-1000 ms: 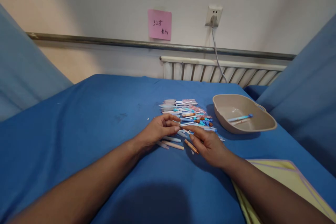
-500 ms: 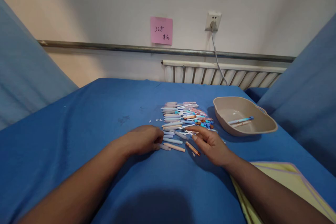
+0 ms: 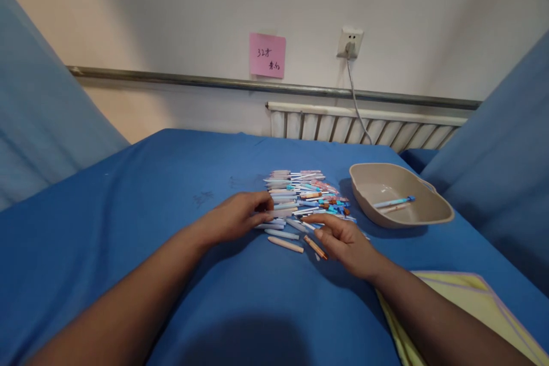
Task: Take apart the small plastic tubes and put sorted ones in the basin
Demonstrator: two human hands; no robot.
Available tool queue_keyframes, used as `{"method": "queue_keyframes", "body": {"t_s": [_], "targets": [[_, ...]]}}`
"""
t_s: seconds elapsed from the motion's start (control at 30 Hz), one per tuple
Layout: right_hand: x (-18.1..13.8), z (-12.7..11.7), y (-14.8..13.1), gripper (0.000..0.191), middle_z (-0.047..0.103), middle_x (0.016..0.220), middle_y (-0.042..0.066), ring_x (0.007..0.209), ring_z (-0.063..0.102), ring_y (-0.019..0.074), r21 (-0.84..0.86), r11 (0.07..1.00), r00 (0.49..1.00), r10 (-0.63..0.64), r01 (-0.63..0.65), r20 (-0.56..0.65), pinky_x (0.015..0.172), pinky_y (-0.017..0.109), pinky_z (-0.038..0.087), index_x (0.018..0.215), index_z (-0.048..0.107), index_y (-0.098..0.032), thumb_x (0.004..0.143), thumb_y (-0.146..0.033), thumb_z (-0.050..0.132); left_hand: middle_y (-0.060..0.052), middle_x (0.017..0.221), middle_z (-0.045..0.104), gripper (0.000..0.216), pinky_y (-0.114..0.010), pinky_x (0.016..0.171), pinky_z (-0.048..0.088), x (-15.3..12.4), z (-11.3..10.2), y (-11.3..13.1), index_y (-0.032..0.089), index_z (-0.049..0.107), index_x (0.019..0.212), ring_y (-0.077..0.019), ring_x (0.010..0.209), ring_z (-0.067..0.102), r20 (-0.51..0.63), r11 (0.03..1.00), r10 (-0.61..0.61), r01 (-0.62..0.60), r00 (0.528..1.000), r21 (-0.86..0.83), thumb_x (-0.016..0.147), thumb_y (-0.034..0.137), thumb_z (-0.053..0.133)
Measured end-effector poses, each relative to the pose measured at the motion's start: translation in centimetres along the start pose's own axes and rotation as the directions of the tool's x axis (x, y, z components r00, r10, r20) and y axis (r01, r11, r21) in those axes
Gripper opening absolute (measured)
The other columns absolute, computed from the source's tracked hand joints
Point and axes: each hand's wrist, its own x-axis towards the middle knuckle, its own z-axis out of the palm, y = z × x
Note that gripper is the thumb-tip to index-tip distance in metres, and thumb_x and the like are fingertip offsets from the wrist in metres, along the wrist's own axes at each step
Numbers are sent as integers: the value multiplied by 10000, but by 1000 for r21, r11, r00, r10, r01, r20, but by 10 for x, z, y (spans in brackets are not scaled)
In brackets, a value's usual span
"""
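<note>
My left hand [image 3: 245, 214] pinches a pale, translucent pen barrel [image 3: 277, 214] at the left side of a spread of pen parts. The spread has pale barrels [image 3: 283, 198] on its left, thin white refills [image 3: 303, 211] in the middle, and blue, brown and pink pieces [image 3: 334, 203] on its right. Over the lower right of the spread, my right hand [image 3: 345, 241] has its thumb and forefinger close together on a slim white refill [image 3: 309, 226]. Nearer to me lie a peach barrel [image 3: 285, 244] and an orange-brown pen part [image 3: 315, 246].
A beige basin [image 3: 401, 220] stands right of the parts, with a blue pen [image 3: 394, 202] and a paler one inside. A yellow cloth [image 3: 467, 291] lies under my right forearm. Behind the blue-covered table [image 3: 193, 154] are a radiator [image 3: 326, 123] and a plugged-in cable [image 3: 354, 91].
My left hand has lifted the translucent barrel from the near edge and carried it away from me, over the other barrels. My right hand has shifted only slightly.
</note>
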Motion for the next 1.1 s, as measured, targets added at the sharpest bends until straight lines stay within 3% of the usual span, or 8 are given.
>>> {"method": "queue_keyframes", "body": {"t_s": [0.37,0.67,0.83,1.1], "targets": [[-1,-2,5,392,432,552,-58,482,374,90,24,1000,999,13,-14,30,471,211,293,1196,559,-160,889,-397,497,-20,849,641,130,-258,692,382,1,5,-4,190,611,896,-176,761,558,-35,998,39,-37,999,51,853,281,530],[-1,-3,7,360,450,568,-51,495,368,92,-64,998,998,2,2,58,487,212,293,1190,567,-167,902,-362,473,-12,838,643,119,-258,691,380,1,7,1,199,629,882,-172,755,555,-25,996,85,-85,996,28,840,280,552],[-1,-2,9,306,435,555,-62,486,371,87,-87,996,998,-5,10,66,493,209,301,1101,590,-161,899,-367,486,-12,807,632,120,-250,677,370,1,11,4,192,639,861,-164,732,543,-14,994,106,-106,994,18,837,275,556],[5,2,12,314,478,547,-56,479,433,95,-27,1000,998,1,-2,-60,483,210,343,793,525,-182,885,-480,483,-15,787,644,148,-241,652,376,4,29,18,191,647,876,-159,709,540,57,982,148,-140,987,-126,855,297,546]]}}
